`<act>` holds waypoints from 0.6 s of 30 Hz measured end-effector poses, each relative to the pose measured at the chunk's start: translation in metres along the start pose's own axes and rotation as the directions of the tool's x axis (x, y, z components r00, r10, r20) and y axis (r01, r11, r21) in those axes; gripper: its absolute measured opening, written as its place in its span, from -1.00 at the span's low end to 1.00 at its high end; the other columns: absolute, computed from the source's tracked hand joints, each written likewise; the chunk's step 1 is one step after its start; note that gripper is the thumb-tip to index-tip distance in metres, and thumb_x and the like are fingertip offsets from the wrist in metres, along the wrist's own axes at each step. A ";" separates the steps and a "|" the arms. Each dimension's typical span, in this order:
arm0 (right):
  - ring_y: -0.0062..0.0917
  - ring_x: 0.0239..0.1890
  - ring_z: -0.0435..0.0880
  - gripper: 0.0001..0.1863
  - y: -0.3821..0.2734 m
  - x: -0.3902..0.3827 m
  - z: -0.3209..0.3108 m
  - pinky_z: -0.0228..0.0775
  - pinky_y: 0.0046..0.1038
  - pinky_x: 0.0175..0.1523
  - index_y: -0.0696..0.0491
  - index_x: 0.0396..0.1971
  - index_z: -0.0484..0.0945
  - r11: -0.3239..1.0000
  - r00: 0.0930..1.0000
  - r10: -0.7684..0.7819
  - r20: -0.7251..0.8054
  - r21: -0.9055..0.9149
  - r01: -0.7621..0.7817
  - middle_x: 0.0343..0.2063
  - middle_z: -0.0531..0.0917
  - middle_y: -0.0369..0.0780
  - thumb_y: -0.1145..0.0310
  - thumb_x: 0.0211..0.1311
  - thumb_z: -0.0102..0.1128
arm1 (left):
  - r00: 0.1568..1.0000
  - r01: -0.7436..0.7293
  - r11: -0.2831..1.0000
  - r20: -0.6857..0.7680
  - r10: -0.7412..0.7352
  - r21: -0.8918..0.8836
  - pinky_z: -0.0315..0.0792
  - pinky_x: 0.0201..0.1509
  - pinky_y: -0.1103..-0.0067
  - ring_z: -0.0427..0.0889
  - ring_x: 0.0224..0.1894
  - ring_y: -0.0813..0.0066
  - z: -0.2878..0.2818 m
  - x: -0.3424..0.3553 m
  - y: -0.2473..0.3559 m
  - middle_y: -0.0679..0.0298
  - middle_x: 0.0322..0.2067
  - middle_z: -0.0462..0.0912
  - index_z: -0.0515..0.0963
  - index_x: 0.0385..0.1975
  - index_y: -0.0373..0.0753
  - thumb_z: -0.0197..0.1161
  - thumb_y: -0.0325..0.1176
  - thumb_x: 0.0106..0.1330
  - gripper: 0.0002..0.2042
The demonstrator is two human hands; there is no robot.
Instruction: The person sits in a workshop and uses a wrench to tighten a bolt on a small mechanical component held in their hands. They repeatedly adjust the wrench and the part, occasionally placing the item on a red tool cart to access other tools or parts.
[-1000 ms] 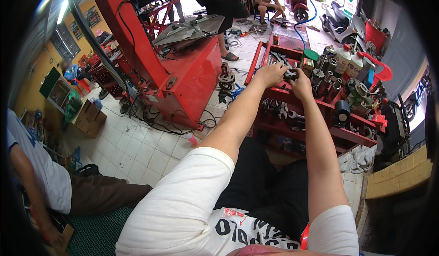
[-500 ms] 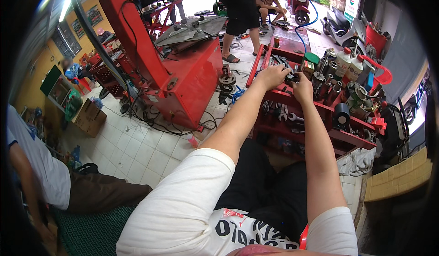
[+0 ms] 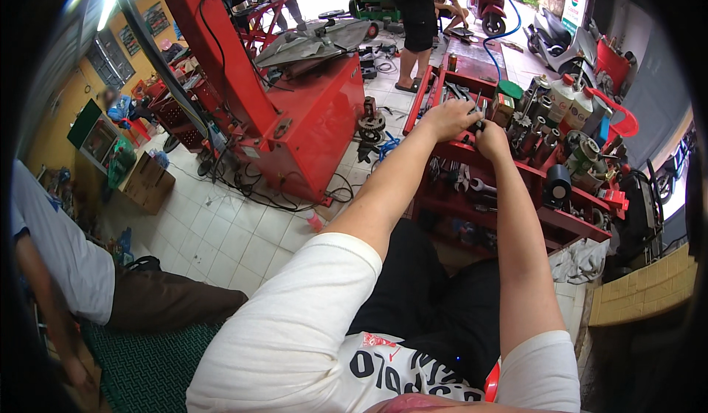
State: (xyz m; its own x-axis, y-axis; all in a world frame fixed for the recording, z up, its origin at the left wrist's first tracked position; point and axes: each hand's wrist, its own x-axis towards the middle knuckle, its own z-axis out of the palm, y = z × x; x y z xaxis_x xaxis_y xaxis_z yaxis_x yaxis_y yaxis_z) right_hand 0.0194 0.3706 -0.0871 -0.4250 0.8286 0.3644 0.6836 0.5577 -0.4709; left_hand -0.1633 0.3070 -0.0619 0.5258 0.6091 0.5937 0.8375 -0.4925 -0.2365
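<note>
Left hand point(image 3: 450, 122) and right hand point(image 3: 491, 141) together, pinching small dark part point(image 3: 480, 126), above red metal tool cart point(image 3: 575, 224), round green lid point(image 3: 509, 88) far right

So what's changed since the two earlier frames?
The standing person in black moved right, now partly covering the seated person. The view shifted slightly. No visible pickup or release: the left hand and right hand stay together at a small dark part over the red cart; exact grip too small to tell.
</note>
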 end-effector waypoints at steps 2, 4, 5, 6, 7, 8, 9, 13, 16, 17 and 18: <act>0.07 -0.01 0.71 -0.68 -0.001 -0.001 0.000 0.54 -0.03 0.13 0.16 -0.09 0.70 1.000 1.000 -0.015 -0.006 -0.012 0.015 -0.17 0.74 0.13 0.30 0.23 0.29 | 0.999 -0.021 1.000 0.026 0.021 -0.004 0.54 0.09 0.23 0.66 0.01 0.13 -0.001 0.001 -0.001 0.18 -0.05 0.56 0.50 0.13 -0.09 0.16 -0.36 0.40 -0.69; 0.07 -0.02 0.72 -0.69 -0.007 -0.004 -0.001 0.54 -0.02 0.13 0.17 -0.10 0.71 1.000 1.000 0.020 0.008 0.003 -0.020 -0.18 0.74 0.14 0.32 0.23 0.27 | 0.999 -0.022 1.000 0.048 0.022 -0.001 0.56 0.07 0.24 0.66 0.01 0.14 0.001 -0.002 -0.001 0.17 -0.05 0.56 0.50 0.15 -0.07 0.17 -0.36 0.39 -0.66; 0.07 -0.03 0.72 -0.69 -0.011 -0.005 -0.003 0.54 -0.02 0.13 0.17 -0.10 0.71 0.999 0.999 0.036 0.013 0.009 -0.037 -0.19 0.74 0.14 0.33 0.22 0.27 | 0.998 -0.015 1.000 0.053 0.015 0.004 0.58 0.06 0.25 0.67 0.01 0.15 0.002 -0.002 -0.002 0.16 -0.05 0.56 0.51 0.17 -0.06 0.18 -0.35 0.38 -0.65; 0.06 -0.03 0.72 -0.69 -0.014 -0.006 -0.005 0.55 -0.02 0.13 0.17 -0.10 0.71 0.999 0.999 0.035 0.015 0.003 -0.035 -0.20 0.74 0.14 0.33 0.22 0.27 | 0.998 -0.008 1.000 0.059 0.007 0.009 0.59 0.04 0.26 0.67 0.01 0.15 0.004 -0.002 -0.001 0.15 -0.06 0.56 0.52 0.18 -0.04 0.19 -0.34 0.38 -0.63; 0.06 -0.03 0.72 -0.69 -0.017 -0.008 -0.007 0.55 -0.02 0.13 0.18 -0.10 0.71 0.999 0.999 0.033 0.018 -0.001 -0.033 -0.20 0.75 0.14 0.34 0.22 0.27 | 0.999 0.016 1.000 0.035 -0.017 0.009 0.60 0.04 0.25 0.68 0.00 0.14 0.006 -0.002 0.000 0.14 -0.06 0.56 0.51 0.19 -0.06 0.19 -0.34 0.38 -0.63; 0.06 -0.04 0.73 -0.69 -0.019 -0.008 -0.009 0.55 -0.02 0.13 0.18 -0.09 0.71 1.000 0.999 0.029 0.018 -0.009 -0.029 -0.21 0.75 0.14 0.34 0.22 0.27 | 0.999 0.041 0.999 0.005 -0.041 0.009 0.61 0.04 0.24 0.69 -0.01 0.12 0.008 -0.001 0.001 0.13 -0.07 0.57 0.50 0.19 -0.08 0.19 -0.34 0.39 -0.63; 0.05 -0.03 0.72 -0.68 -0.021 -0.009 -0.010 0.55 -0.02 0.13 0.18 -0.09 0.71 1.000 1.000 0.023 0.012 -0.016 -0.023 -0.19 0.74 0.14 0.35 0.21 0.27 | 0.998 0.065 0.998 -0.024 -0.065 0.010 0.62 0.03 0.23 0.70 -0.01 0.11 0.010 0.001 0.002 0.12 -0.07 0.58 0.49 0.20 -0.10 0.19 -0.34 0.39 -0.63; 0.04 0.00 0.72 -0.67 -0.019 -0.010 -0.009 0.53 -0.02 0.16 0.17 -0.07 0.71 0.998 0.998 -0.010 -0.060 -0.054 0.007 -0.15 0.74 0.12 0.36 0.19 0.27 | 0.928 0.321 0.946 0.183 -0.325 0.056 0.63 0.08 0.25 0.73 0.02 0.03 0.014 0.015 0.008 0.05 -0.04 0.64 0.51 0.11 -0.22 0.22 -0.38 0.38 -0.68; 0.03 0.02 0.71 -0.65 -0.021 -0.011 -0.008 0.51 -0.03 0.19 0.16 -0.06 0.72 0.996 0.992 -0.059 -0.109 -0.074 0.051 -0.13 0.74 0.11 0.37 0.17 0.27 | 0.826 0.545 0.838 0.156 -0.542 0.029 0.69 0.00 0.24 0.81 -0.08 0.09 0.019 0.014 0.015 -0.03 -0.17 0.79 0.74 -0.19 -0.26 0.18 -0.39 0.37 -0.80; 0.02 0.02 0.70 -0.65 -0.019 -0.012 -0.008 0.50 -0.03 0.20 0.15 -0.06 0.72 0.995 0.990 -0.069 -0.120 -0.086 0.059 -0.12 0.74 0.11 0.37 0.16 0.27 | 0.801 0.570 0.820 0.184 -0.570 0.057 0.69 -0.02 0.23 0.82 -0.10 0.09 0.020 0.018 0.020 -0.02 -0.18 0.79 0.75 -0.22 -0.26 0.19 -0.39 0.35 -0.81; -0.07 0.09 0.68 -0.65 -0.016 -0.014 -0.009 0.50 -0.05 0.20 0.07 0.00 0.71 0.993 0.995 -0.026 -0.101 -0.121 0.013 -0.04 0.74 0.01 0.36 0.23 0.18 | 0.776 0.590 0.803 0.216 -0.593 0.085 0.70 -0.04 0.23 0.83 -0.11 0.09 0.017 0.022 0.025 -0.01 -0.19 0.80 0.75 -0.24 -0.25 0.20 -0.40 0.34 -0.81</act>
State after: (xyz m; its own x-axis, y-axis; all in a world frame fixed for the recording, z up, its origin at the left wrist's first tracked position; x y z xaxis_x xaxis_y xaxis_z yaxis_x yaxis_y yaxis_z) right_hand 0.0197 0.3500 -0.0777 -0.3801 0.8049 0.4557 0.7447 0.5585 -0.3653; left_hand -0.1285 0.3187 -0.0678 -0.0563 0.8987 0.4350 0.9954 0.0167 0.0945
